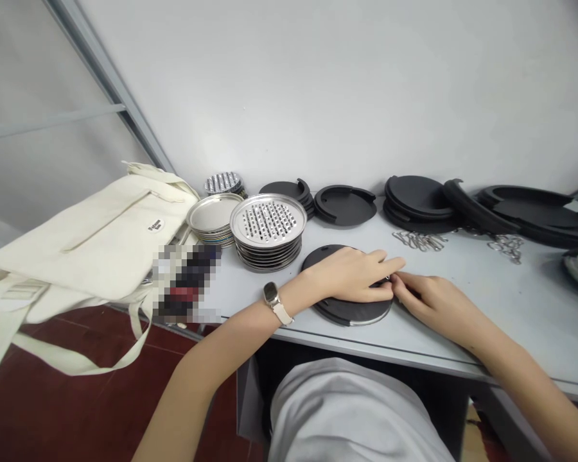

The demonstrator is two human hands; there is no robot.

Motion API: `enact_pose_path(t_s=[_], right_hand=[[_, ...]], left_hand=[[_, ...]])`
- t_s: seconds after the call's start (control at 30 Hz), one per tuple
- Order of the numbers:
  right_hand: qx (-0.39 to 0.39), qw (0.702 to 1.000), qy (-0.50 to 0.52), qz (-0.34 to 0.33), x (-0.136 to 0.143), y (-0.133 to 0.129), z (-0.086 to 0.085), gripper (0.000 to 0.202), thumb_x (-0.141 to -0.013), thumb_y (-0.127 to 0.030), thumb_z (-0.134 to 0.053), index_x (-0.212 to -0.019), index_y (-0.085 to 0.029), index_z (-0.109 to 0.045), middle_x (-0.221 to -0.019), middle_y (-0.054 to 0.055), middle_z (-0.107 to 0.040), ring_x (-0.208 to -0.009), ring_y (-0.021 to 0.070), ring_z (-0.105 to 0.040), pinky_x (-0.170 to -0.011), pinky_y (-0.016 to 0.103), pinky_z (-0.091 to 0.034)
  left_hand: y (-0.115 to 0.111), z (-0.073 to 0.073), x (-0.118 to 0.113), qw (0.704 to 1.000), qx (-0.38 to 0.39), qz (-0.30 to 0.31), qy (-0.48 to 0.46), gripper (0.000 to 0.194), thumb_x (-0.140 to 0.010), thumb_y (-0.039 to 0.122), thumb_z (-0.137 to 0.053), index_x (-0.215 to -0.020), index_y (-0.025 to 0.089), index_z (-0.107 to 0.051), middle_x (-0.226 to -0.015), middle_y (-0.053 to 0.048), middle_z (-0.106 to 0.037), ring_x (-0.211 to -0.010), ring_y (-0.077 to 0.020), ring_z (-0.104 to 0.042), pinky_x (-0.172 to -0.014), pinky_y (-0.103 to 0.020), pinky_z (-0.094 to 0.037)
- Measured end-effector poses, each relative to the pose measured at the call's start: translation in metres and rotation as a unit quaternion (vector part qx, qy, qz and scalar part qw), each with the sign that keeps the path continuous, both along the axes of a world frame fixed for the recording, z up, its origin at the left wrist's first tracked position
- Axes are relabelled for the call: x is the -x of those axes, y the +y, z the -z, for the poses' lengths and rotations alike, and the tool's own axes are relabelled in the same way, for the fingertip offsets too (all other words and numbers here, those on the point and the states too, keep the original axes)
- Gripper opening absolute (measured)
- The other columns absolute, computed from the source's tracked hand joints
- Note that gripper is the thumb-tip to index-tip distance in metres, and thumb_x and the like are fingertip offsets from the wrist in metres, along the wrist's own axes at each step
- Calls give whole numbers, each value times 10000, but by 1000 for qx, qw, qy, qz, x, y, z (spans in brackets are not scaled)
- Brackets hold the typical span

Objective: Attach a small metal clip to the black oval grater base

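My left hand (354, 273), with a watch on its wrist, lies across a black round disc (354, 312) near the table's front edge. Its fingers reach over the disc's right side and hold it against the table. A silvery rim shows along the lower edge of the disc. At that right side, my right hand (426, 298) pinches with thumb and forefinger, close to the left fingertips. A small shiny bit shows between the hands, but the fingers hide most of it.
Stacked metal grater discs (268, 221) and plain metal discs (214, 213) stand to the left. Black round holders (345, 205) line the wall. Metal clips (419, 240) lie behind my right hand. A cream bag (91, 224) hangs over the left edge.
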State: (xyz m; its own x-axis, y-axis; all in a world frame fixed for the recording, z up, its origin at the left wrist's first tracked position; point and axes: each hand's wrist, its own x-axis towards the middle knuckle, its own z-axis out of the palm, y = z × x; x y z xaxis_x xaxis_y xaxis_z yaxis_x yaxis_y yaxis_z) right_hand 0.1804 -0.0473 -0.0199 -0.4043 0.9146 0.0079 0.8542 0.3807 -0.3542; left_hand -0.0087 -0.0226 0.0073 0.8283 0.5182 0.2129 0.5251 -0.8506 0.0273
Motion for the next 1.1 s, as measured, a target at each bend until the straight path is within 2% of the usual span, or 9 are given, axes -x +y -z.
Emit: enact_pose_path(t_s=[0.67,0.97,1.1], right_hand=[[9,1000,1,8,-2,3,4,346,-914,-360,-323,-713,-208,-559,-656,76,-684,-568,213,-605,-549,286,-369],[10,1000,27,-10,-4,2,2,389,-902,-369,-342,-602,-203,-525,-566,55,-643,-495,178,-540,-524,274,-360],[10,1000,19,-11,-3,2,3,376,-905,-366,-340,-610,-204,-507,-579,62,-642,-514,181,-545,-536,277,-354]], left_hand=[[1,3,0,1000,13,-1,11,291,-907,330,-363,-1135,185,-470,-963,-62,-552,-703,-206,-587,-571,-329,-415],[1,0,1,1000,21,2,16,284,-915,331,-353,-1132,194,-475,-970,-63,-561,-702,-204,-587,-575,-323,-413],[0,0,1,1000,14,1,15,275,-917,334,-348,-1120,194,-471,-974,-61,-566,-699,-194,-589,-575,-308,-405]])
